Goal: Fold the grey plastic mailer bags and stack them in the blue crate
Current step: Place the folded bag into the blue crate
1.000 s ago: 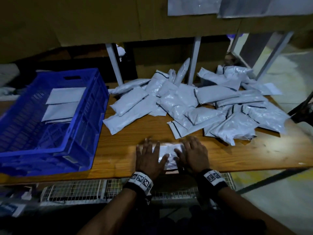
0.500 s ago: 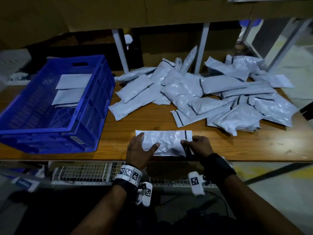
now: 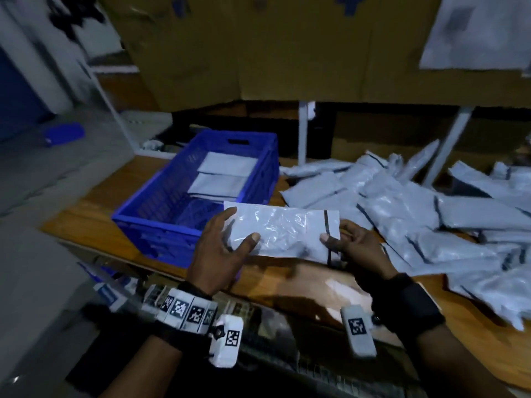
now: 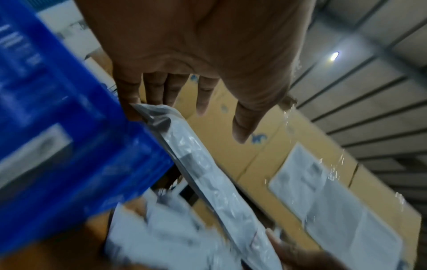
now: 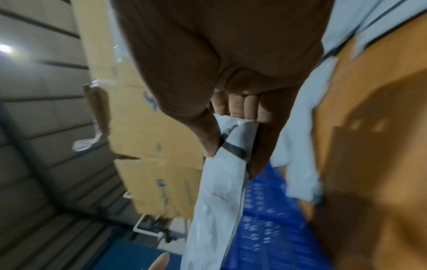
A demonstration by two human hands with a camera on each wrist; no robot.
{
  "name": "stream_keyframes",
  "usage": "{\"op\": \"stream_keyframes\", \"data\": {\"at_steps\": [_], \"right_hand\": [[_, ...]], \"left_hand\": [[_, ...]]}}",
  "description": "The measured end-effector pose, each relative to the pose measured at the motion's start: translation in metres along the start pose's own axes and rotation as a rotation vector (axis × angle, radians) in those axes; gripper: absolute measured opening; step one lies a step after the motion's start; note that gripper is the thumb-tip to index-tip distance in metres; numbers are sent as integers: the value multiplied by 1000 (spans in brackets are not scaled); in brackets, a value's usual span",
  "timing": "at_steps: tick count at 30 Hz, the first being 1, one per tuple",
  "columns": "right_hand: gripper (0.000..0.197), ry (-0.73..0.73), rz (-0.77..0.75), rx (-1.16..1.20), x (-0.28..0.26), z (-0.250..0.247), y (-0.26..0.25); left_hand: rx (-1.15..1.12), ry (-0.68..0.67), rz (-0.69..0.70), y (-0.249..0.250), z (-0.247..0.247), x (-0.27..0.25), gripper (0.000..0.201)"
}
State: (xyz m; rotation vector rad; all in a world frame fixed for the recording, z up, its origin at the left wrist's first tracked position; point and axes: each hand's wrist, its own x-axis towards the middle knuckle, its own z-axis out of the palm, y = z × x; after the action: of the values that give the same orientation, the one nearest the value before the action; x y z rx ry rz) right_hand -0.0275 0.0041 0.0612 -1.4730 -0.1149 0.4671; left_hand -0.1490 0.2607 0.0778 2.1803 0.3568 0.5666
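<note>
A folded grey mailer with a black stripe near its right end hangs above the table, just over the near right corner of the blue crate. My right hand pinches the striped end between thumb and fingers, as the right wrist view shows on the mailer. My left hand lies against the left end with straight, spread fingers. In the left wrist view the mailer touches the fingertips and the thumb stands apart. Two folded mailers lie flat in the crate's far end.
A loose pile of unfolded grey mailers covers the right side of the wooden table. Brown cardboard boxes and white shelf legs stand behind. The crate's near half shows bare floor.
A second ago both hands pressed the folded mailer flat at the table's front edge. They took it by its ends, lifted it and carried it left toward the crate.
</note>
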Motion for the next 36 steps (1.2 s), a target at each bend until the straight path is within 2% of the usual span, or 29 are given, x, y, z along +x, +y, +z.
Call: {"op": "stream_keyframes", "data": {"at_steps": [6,11,13,15,17,19,22,24,26,27,28,30,31,32,33,36], "right_hand": [[29,-114,-24,-66,32,113,-56],[22,-69,-42,-38,73,196,-86],[17,-5,-4,-33,102,215,-92],[16,64,29,-21,134,225,-93],[23,123,31,-14,168,234,-90],[10,176,6,-59,193,244,-85],[25,249,12,-208,227,257,-76],[31,254,48,-243,243,266,-73],[10,220,106,-366,258,273,-74],[17,215,123,-390,263,277,-74],[31,207,140,-425,270,281,-71],[42,245,185,-458,277,287,-67],[43,248,186,-562,272,293,-61],[43,198,125,-821,275,298,-56],[42,154,122,-961,274,303,-53],[38,127,170,-1127,276,312,-51]], "left_hand": [[-108,36,46,-44,-100,68,65],[-200,11,41,-91,-169,150,72],[-227,20,20,-102,-186,187,68],[-218,51,1,-115,-192,218,61],[-203,47,-37,-133,-192,240,62],[-181,3,-94,-154,-188,255,69],[-147,-72,-156,-177,-181,269,62],[-168,-85,-184,-181,-179,278,78],[-164,-120,-201,-182,-177,289,91],[-144,-145,-202,-182,-175,294,89],[-126,-163,-202,-183,-174,299,86],[-122,-177,-201,-186,-171,311,87],[-113,-185,-203,-189,-170,315,87],[-87,-205,-194,-191,-169,319,81],[-45,-232,-183,-194,-168,324,72],[7,-286,-151,-205,-167,335,55]]}}
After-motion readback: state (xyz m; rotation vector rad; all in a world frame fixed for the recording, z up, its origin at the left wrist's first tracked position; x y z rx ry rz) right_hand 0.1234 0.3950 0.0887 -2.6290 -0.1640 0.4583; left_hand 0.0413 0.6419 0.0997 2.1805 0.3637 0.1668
